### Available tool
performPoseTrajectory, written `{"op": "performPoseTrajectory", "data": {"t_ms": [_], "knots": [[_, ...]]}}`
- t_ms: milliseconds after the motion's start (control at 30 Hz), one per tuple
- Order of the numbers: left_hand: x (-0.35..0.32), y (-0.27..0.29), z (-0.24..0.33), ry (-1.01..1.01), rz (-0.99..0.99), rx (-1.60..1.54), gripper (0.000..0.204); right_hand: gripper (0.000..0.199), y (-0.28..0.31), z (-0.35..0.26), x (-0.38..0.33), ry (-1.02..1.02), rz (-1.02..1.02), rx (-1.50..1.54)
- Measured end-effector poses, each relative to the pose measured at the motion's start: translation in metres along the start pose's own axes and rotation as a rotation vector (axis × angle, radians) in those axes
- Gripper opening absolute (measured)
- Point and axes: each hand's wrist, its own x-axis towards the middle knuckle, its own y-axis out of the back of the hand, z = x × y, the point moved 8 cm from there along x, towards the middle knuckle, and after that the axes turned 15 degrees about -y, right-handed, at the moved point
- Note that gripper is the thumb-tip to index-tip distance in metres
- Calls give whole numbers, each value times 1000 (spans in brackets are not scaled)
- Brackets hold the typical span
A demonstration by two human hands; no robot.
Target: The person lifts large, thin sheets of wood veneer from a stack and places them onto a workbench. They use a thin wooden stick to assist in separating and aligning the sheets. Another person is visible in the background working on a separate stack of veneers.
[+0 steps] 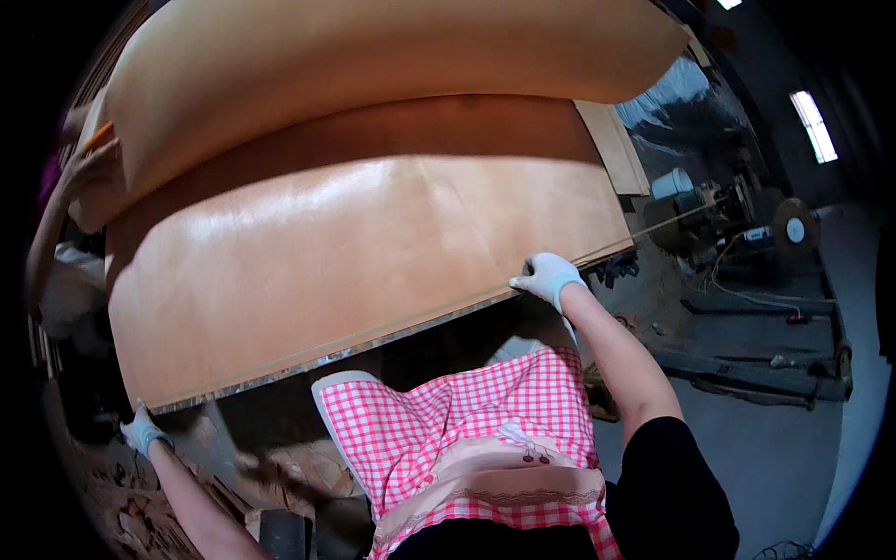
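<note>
A broad, smooth tan sheet [308,252], looking like wood veneer, lies over a stack in front of me. My left hand [143,431], in a pale glove, is at its near left corner, thumb up against the edge and the other fingers partly hidden. Further right, my right hand [549,278], gloved too, grips the near edge between thumb and fingers. Another large tan sheet [401,47] curves up and over at the far side, casting a shadow. At the far left, a co-worker's hand [93,166] touches that curved sheet next to an orange object [99,136].
A machine with a round disc [794,230] stands at the right, with a white bucket [672,184] beside it. Clear plastic film [677,93] lies behind. Broken veneer scraps [149,523] cover the lower left floor. A pink checked apron [467,411] covers my front.
</note>
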Motion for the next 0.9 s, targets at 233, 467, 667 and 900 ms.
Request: {"op": "performPoseTrajectory", "data": {"t_ms": [233,467,667,900], "knots": [[-203,49,251,-565,-114,-479,63,50,-2,10,2,42,19,-23],[-626,58,483,-1589,-497,-437,92,47,0,13,-3,73,0,65],[-639,37,493,-1552,-593,-318,103,37,-2,31,18,194,-74,231],[-635,40,492,-1537,-587,-238,105,32,43,181,88,159,-13,216]]}}
